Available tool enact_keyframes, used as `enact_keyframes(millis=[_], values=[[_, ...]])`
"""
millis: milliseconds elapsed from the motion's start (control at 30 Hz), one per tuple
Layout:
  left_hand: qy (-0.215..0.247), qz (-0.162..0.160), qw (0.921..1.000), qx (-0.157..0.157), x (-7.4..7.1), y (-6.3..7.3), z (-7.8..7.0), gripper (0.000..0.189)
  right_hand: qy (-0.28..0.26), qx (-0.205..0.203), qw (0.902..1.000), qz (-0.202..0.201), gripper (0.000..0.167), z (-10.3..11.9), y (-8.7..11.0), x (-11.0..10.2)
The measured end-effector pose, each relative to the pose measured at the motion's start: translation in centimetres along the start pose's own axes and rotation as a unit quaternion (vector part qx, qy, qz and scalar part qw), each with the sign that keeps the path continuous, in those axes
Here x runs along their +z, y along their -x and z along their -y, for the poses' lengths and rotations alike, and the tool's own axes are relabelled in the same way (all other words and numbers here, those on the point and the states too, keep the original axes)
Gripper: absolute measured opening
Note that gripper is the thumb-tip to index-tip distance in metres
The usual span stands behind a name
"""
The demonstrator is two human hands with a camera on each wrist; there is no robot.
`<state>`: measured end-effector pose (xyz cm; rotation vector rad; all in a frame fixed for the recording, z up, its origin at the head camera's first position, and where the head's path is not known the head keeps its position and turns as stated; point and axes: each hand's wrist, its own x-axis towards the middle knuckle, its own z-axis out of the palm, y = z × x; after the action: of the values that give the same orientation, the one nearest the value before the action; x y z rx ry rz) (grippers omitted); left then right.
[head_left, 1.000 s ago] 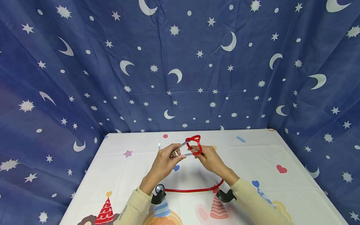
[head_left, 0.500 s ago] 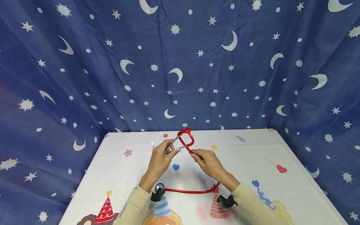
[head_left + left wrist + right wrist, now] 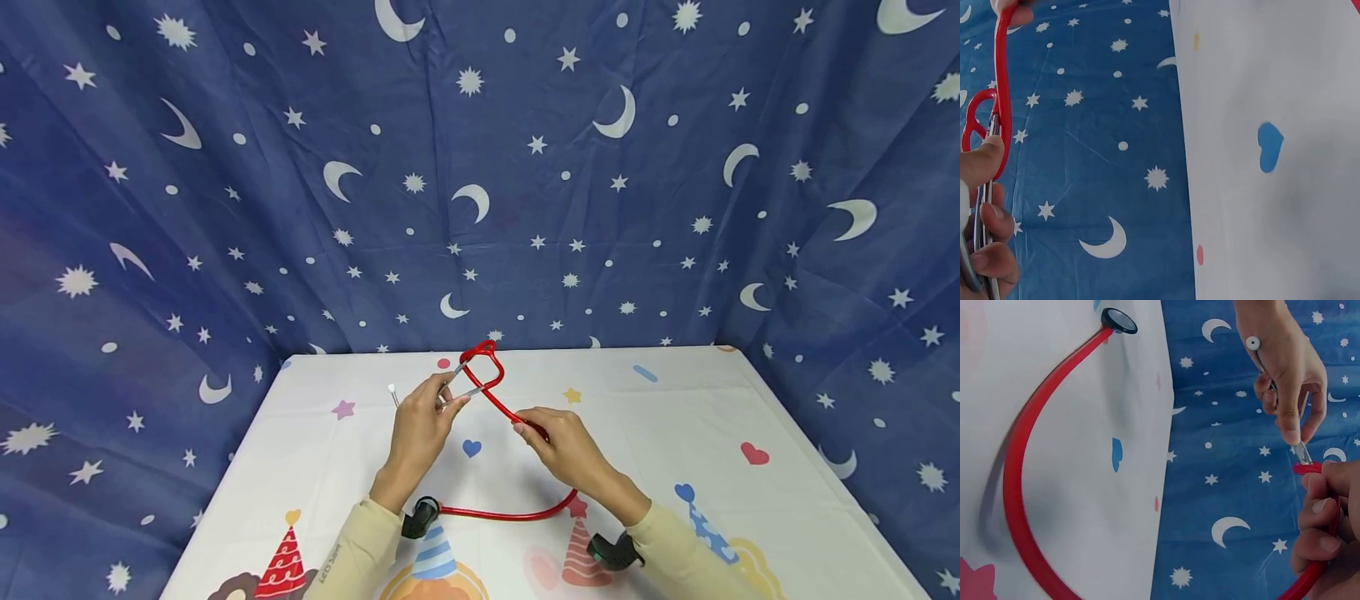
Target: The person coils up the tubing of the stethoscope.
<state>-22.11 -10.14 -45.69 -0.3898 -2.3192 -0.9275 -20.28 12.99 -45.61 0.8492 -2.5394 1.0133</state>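
Observation:
A stethoscope with red tubing (image 3: 517, 517) is held up above the table between both hands. My left hand (image 3: 418, 429) grips its metal ear tubes (image 3: 992, 128), and a white ear tip (image 3: 1252, 343) sticks out past the back of that hand. Just beyond the left fingers, the tubing's forked end makes a red loop (image 3: 499, 367). My right hand (image 3: 566, 446) holds the single tube below that loop, fingers curled round it. From there the tube hangs in a curve down to the table. Its chest piece (image 3: 1121, 321) lies near the left wrist, partly covered by the wrist camera in the head view.
A white cloth with party prints covers the table (image 3: 690, 400). Behind it and at both sides hangs a blue curtain (image 3: 480, 167) with moons and stars. Dark wrist cameras (image 3: 615, 552) sit under both forearms.
My right hand has moved from the forked end down along the tube and now sits farther from the loop. My left hand, with the ear tubes and loop, has shifted left.

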Motion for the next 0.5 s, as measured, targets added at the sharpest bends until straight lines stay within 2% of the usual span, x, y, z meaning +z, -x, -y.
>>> enact_keyframes(millis=[300,500], values=[[-0.035,-0.019,0.9992,-0.006,-0.4,-0.2,1.1,0.039,-0.023,0.018,0.9993,0.024,0.016,0.1,0.7,-1.3],[-0.045,-0.012,0.9989,-0.002,-0.6,-0.3,1.4,0.039,-0.033,0.015,0.9987,0.036,0.018,-0.1,0.8,-1.9]])
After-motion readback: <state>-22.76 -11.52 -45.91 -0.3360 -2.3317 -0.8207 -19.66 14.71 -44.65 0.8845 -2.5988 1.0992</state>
